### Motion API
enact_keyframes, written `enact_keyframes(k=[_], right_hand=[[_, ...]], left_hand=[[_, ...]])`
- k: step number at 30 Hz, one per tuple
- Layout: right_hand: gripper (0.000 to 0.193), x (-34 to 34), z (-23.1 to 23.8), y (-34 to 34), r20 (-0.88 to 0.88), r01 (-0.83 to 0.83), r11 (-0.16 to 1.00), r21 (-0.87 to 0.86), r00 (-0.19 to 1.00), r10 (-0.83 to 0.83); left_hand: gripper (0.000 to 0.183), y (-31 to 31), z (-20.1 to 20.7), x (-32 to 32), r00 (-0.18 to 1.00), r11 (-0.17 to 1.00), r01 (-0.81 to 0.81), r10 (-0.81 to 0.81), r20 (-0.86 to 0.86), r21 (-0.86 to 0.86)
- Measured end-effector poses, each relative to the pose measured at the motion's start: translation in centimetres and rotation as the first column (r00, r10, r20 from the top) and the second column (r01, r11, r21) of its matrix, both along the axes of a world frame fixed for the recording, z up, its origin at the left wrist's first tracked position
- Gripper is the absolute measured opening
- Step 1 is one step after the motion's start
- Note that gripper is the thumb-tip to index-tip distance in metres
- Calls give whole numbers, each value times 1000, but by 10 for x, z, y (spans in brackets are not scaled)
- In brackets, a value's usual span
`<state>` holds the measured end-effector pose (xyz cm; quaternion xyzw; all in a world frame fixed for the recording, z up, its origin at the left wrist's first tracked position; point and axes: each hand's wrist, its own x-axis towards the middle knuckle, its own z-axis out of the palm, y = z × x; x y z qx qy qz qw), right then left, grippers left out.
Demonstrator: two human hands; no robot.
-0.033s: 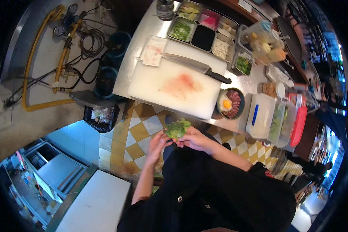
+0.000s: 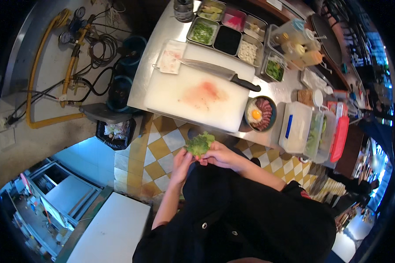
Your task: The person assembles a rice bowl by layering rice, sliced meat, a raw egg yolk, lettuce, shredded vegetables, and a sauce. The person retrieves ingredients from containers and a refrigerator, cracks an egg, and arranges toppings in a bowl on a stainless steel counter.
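Observation:
In front of my body, short of the worktop's near edge, I hold a frilly green lettuce leaf [image 2: 199,143] between both hands. My left hand [image 2: 181,164] pinches its lower left side, and my right hand [image 2: 220,156] grips its lower right side. The fingertips meet below the leaf, partly hidden by it. Beyond them lies a white cutting board [image 2: 171,94] with a pinkish red stain. A black-handled knife [image 2: 213,69] rests across its far part. To the right of the board stands a dark bowl [image 2: 274,115] with sliced meat and an egg yolk.
Metal containers [image 2: 205,31] of chopped toppings line the back of the worktop, near squeeze bottles [image 2: 294,50]. A stained white sheet [image 2: 170,60] lies on the board's far left corner. Clear plastic boxes [image 2: 295,127] stand at right; a lined bin [image 2: 115,133] sits below left.
The fingers of my left hand have closed in a little more on the leaf. The worktop has shifted slightly leftward in view. The board, knife and bowl stay in place.

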<state>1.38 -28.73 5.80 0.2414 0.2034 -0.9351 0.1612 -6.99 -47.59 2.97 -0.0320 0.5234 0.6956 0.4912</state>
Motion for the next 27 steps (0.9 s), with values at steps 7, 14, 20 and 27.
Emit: enact_keyframes(k=[7,14,20,27], right_hand=[[21,29,31,49,-53,167,979,120,985,-162],[28,88,7,85,-150,348,912,216,935,-321],[42,115,4,128,-52,-15,759,650,997,64],[57,129,-11,179,0,-289,447,847,840,543]], left_hand=[[17,94,43,3,964,979,188,-168,-204,80],[17,175,67,31,910,929,369,-369,-190,-36],[14,206,60,70,924,930,344,-360,-130,-130],[9,221,54,90,936,939,263,-304,-179,-220]])
